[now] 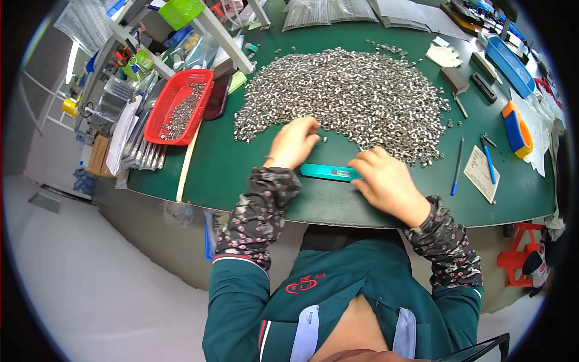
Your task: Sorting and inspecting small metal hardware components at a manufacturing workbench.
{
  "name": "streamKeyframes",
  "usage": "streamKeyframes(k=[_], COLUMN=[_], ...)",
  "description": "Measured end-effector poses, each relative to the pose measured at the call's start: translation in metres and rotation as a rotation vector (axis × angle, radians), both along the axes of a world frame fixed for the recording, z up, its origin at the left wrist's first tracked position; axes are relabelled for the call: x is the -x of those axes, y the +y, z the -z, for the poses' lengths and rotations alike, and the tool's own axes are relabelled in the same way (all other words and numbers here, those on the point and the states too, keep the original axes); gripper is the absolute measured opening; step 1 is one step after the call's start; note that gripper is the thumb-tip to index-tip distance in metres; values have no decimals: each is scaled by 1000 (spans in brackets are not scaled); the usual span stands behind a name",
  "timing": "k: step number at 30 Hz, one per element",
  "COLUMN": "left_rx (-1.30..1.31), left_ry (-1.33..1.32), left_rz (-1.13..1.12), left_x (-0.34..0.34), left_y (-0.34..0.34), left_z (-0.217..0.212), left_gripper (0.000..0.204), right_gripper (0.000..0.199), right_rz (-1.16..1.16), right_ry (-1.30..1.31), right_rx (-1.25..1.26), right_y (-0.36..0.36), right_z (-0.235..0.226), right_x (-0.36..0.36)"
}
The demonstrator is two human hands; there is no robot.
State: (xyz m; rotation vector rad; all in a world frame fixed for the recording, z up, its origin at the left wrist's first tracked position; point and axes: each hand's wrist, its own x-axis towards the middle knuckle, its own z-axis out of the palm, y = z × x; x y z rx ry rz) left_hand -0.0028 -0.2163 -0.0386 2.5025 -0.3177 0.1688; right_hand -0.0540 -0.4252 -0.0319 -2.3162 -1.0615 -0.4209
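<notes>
A wide heap of small shiny metal ring-like parts [344, 90] covers the middle of the green table. My left hand [292, 143] is at the heap's near edge, fingers bent and thumb apart from them; nothing shows in its grip. One loose metal part [325, 139] lies just right of its thumb. Between my hands, nearer to me, rests a flat teal bar-shaped tool [325, 172] with a small pale window. My right hand [386, 181] hovers over or touches the tool's right end, its fingers loosely bent and parted from the thumb.
A red basket [155, 114] of similar parts sits left, beside stacked papers and bags. To the right are two pens [488, 158], a card [479, 172], a blue-and-orange tape dispenser [517, 128] and a blue tray [509, 63]. The table's near edge [338, 224] runs before me.
</notes>
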Motion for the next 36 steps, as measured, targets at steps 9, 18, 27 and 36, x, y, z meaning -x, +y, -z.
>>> streamKeyframes(k=[9,18,27,36], left_rx=[-223,982,1171,1294], left_ry=[-27,-196,-513,-116], left_rz=[-26,-57,-304,-82], left_x=[-5,-6,-15,-11], left_y=[-12,-5,43,11], left_z=[7,-25,-9,3], left_gripper=[12,9,10,11], right_gripper=[23,21,31,31], right_rz=[-66,-72,-126,120], right_ry=[-112,150,73,467], right_rx=[218,-17,272,-426], right_y=[24,11,-1,9], right_z=[10,2,-7,-11], right_x=[-7,-2,-2,-23])
